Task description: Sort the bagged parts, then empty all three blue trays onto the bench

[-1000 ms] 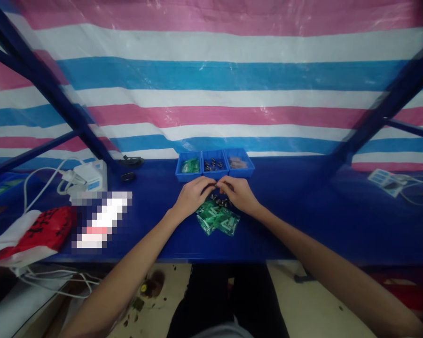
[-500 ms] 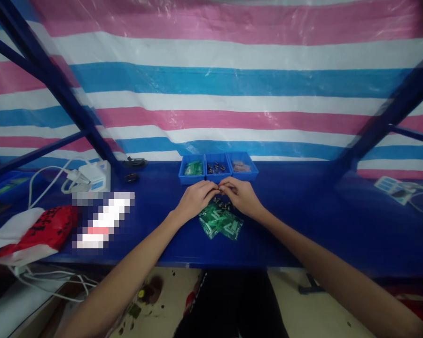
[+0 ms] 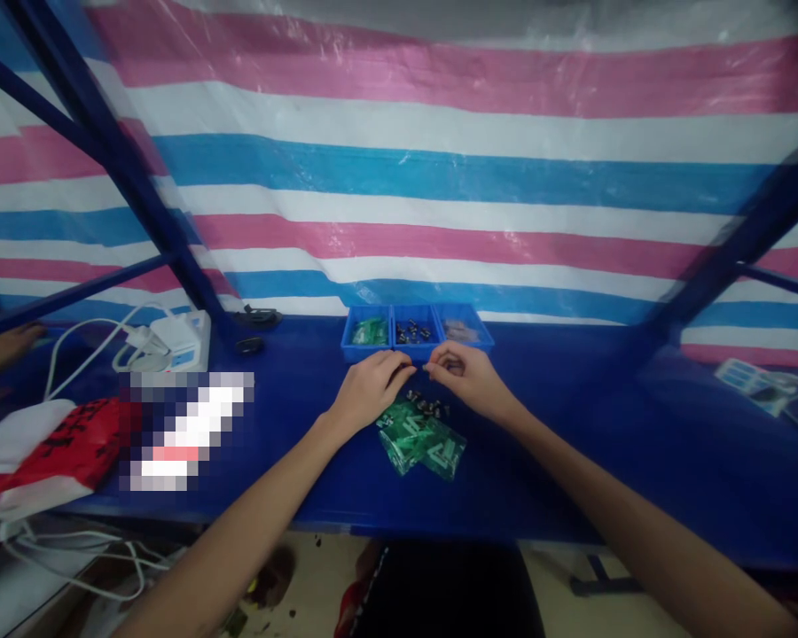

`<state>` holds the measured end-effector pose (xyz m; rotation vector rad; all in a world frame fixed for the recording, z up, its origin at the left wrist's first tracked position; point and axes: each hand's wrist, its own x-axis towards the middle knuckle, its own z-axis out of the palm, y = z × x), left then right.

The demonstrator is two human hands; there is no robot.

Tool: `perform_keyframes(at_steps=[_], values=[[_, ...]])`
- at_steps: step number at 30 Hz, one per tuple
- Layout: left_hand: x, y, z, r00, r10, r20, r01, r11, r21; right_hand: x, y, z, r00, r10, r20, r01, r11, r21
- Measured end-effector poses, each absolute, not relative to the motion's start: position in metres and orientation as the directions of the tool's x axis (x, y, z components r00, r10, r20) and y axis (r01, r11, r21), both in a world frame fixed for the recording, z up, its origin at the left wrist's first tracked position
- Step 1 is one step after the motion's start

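Observation:
My left hand [image 3: 370,387] and my right hand [image 3: 469,378] hover side by side over the blue bench [image 3: 572,425], fingertips pinched and a small gap between them. Whatever sits in the fingertips is too small to make out. Just below the hands lie a pile of green circuit boards [image 3: 420,440] and a few small dark parts [image 3: 427,407]. Right behind the hands stand three small blue bins: the left bin [image 3: 367,333] with green pieces, the middle bin [image 3: 415,333] with dark parts, the right bin [image 3: 461,331] with brownish parts.
A white power strip [image 3: 179,341] with white cables sits at back left, next to a red and white bag [image 3: 46,447]. Another person's hand [image 3: 0,350] shows at the far left edge. Dark blue frame posts [image 3: 126,177] rise on both sides before a striped tarp.
My hands, touching at the fingertips before, have drawn slightly apart. The camera has tilted, so everything sits lower in view. Another person's hand has appeared at far left.

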<state>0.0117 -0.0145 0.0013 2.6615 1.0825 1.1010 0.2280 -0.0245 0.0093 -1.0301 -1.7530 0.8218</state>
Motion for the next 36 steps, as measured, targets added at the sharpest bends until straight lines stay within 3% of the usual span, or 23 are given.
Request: perform_keyframes(at_steps=[5, 11, 14, 21, 36], values=[[0.006, -0.012, 0.004, 0.478, 0.645, 0.596, 0.620, -0.729, 0.291, 0.234, 0.010, 0.028, -0.102, 0.879, 0.467, 0.352, 0.470, -0.809], [0.003, -0.012, 0.005, 0.501, 0.645, 0.577, 0.653, -0.719, 0.238, 0.232, 0.027, 0.043, -0.101, 0.864, 0.493, 0.567, 0.457, -0.685], [0.001, -0.010, 0.005, 0.491, 0.659, 0.569, 0.679, -0.699, 0.223, 0.234, 0.008, 0.031, -0.206, 0.819, 0.536, 0.575, 0.544, -0.611], [0.000, -0.006, 0.001, 0.491, 0.684, 0.540, 0.706, -0.675, 0.212, 0.223, -0.021, -0.001, -0.564, 0.715, 0.412, 0.489, 0.692, -0.531], [0.005, -0.006, -0.001, 0.516, 0.691, 0.506, 0.690, -0.686, 0.233, 0.210, -0.027, -0.002, -0.492, 0.780, 0.387, 0.601, 0.626, -0.497]])
